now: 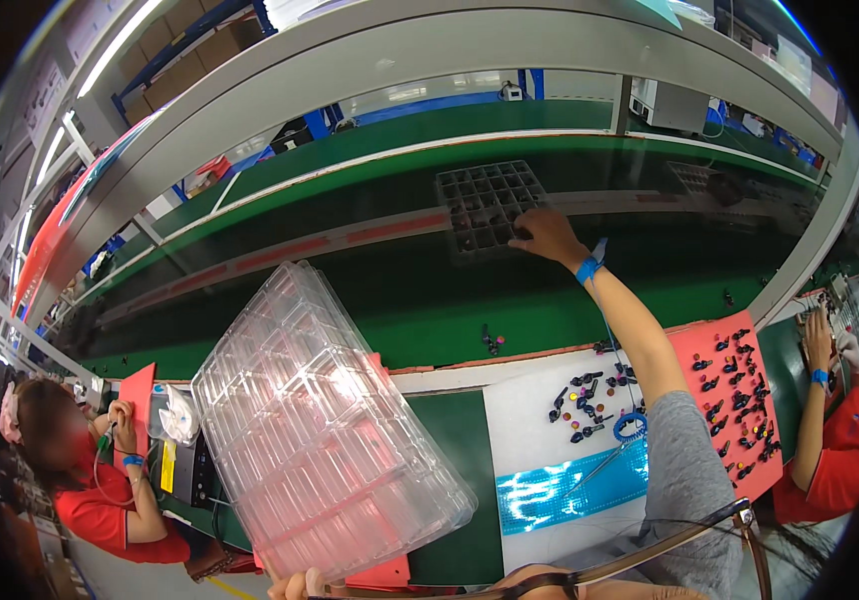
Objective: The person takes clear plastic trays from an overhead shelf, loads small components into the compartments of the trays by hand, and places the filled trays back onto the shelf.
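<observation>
Clear blister trays (325,440), stacked, gripped by left hand (300,585); right hand (548,236) fingers curl on dark gridded tray (485,205).

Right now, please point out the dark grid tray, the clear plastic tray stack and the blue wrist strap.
dark grid tray (485,200), head view, upper cells.
clear plastic tray stack (325,430), head view, middle.
blue wrist strap (590,268), head view, band.

Small black parts (588,402) are lying on a white sheet (535,420); more are sitting on a red mat (702,350), while a green conveyor belt (390,300) is stretching across behind.
</observation>
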The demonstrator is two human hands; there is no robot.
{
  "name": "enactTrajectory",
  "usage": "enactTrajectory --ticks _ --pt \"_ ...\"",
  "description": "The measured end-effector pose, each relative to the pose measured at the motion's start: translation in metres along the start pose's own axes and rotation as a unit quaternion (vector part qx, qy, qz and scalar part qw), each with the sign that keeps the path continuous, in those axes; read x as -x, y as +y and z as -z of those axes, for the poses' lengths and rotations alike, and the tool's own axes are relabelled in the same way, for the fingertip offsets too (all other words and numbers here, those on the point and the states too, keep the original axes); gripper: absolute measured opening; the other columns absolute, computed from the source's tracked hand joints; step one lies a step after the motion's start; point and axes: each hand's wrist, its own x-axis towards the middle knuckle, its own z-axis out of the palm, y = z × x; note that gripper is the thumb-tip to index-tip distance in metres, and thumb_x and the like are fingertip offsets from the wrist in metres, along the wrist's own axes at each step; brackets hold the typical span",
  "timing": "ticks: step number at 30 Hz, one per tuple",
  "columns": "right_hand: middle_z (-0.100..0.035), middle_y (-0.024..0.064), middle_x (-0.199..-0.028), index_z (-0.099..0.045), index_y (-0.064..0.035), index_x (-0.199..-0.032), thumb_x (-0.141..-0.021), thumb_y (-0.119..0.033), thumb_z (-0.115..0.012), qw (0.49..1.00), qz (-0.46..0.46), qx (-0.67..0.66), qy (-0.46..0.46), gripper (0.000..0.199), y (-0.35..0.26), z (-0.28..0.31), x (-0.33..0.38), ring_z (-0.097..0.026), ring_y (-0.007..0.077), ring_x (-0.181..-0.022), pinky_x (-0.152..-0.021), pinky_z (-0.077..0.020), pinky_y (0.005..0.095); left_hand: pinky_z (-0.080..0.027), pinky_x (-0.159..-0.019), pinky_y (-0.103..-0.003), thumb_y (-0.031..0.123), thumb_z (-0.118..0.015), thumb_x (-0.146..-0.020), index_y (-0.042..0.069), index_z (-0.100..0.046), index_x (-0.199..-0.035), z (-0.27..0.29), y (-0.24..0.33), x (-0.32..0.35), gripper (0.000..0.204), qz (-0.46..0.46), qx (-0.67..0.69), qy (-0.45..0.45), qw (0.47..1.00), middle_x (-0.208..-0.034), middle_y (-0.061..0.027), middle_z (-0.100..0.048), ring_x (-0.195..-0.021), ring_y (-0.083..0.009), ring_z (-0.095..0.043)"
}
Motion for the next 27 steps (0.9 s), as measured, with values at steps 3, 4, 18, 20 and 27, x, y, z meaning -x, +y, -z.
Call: enactTrajectory --ticks 3,4,18,20,27 --pt "-0.058 0.0057 -0.074 -0.059 -0.0089 -0.075 -0.073 -0.036 -0.073 0.995 -0.101 0.013 0.012 0.03 0.008 0.008 0.01 -0.058 0.0269 -0.075 -0.062 -0.0456 0.0387 -0.046 -0.072 -0.042 0.014 -0.076 -0.07 0.003 -0.067 -0.092 -0.001 0.03 -0.005 0.026 0.174 0.011 0.021 0.985 -0.096 -0.0141 -0.064 -0.082 -0.029 -0.056" --pt "-0.058 0.0065 -0.074 -0.06 -0.0086 -0.074 -0.071 -0.036 -0.074 0.994 -0.104 0.008 -0.009 0.03 0.011 0.01 0.014 -0.058 0.0273 -0.077 -0.062 -0.0459 0.0398 -0.046 -0.072 -0.041 0.014 -0.076 -0.07 0.003 -0.067 -0.092 -0.002 0.041 -0.007 0.026 0.231 0.015 0.029 0.972 -0.096 -0.0141 -0.065 -0.082 -0.029 -0.056" --pt "-0.059 0.007 -0.084 -0.063 -0.0088 -0.082 -0.076 -0.026 -0.069 0.996 -0.076 0.028 -0.027 0.019 0.016 0.01 0.031 -0.059 0.03 -0.085 -0.069 -0.0486 0.0424 -0.049 -0.075 -0.042 0.015 -0.074 -0.072 0.001 -0.067 -0.094 -0.019 0.067 -0.023 0.027 0.465 0.034 0.124 0.876 -0.085 -0.0133 -0.063 -0.077 -0.0289 -0.054" --pt "-0.061 0.0081 -0.085 -0.064 -0.0079 -0.084 -0.082 -0.028 -0.064 0.989 -0.125 -0.064 0.044 0.02 -0.031 0.041 0.008 -0.061 0.03 -0.084 -0.069 -0.0492 0.0415 -0.05 -0.076 -0.043 0.014 -0.073 -0.072 0.001 -0.068 -0.092 0.005 0.065 -0.025 0.025 0.472 0.029 0.099 0.875 -0.087 -0.0138 -0.062 -0.077 -0.0285 -0.054" --pt "-0.065 0.012 -0.087 -0.065 -0.0049 -0.093 -0.077 -0.018 -0.07 0.973 0.091 -0.183 0.106 0.021 -0.162 0.234 0.081 -0.064 0.0292 -0.078 -0.067 -0.0528 0.0343 -0.051 -0.077 -0.042 0.016 -0.071 -0.074 0.003 -0.065 -0.104 0.037 0.037 -0.056 0.033 0.395 0.19 0.059 0.897 -0.093 -0.0138 -0.062 -0.081 -0.0289 -0.056"
